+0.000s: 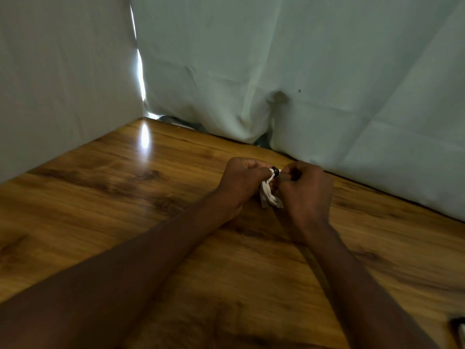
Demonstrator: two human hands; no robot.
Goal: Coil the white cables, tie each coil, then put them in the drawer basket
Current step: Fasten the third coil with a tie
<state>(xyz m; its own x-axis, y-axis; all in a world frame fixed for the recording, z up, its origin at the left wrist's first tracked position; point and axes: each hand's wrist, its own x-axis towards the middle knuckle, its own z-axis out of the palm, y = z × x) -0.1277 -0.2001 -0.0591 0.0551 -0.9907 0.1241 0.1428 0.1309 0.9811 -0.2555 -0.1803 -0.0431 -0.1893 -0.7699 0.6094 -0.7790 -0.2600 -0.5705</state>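
My left hand (pixel 242 183) is curled tight around one side of a small bundle of coiled white cable (pixel 269 195), and my right hand (pixel 305 190) is curled against the other side, thumb and forefinger pinching at the top of the bundle. Both hands hang just above the glossy brown wood-grain tabletop (pixel 125 197), with pale wrinkled cloth backdrops (pixel 302 59) closing in the far and left sides.

The coil sits between my two fists, its loops hanging down toward the table. Only a short white fan of loops shows below my fingers; the rest is hidden in my palms. At the top, right between my thumbs, a small black tie band (pixel 276 171) wraps the neck of the coil. Whether it is fully cinched I cannot tell, as my fingers cover most of it.

I judge this to be the tying step. To do it well I would keep the left grip firm so the loops do not spring apart, and let the right fingers alone work the band, drawing it snug round the middle of the bundle rather than near an end, where it could slip off. Pull evenly and check no loop escapes the band before letting go.

The drawer basket is not in view. A small dark-and-white object (pixel 459 328) at the lower right edge is too blurred to identify.
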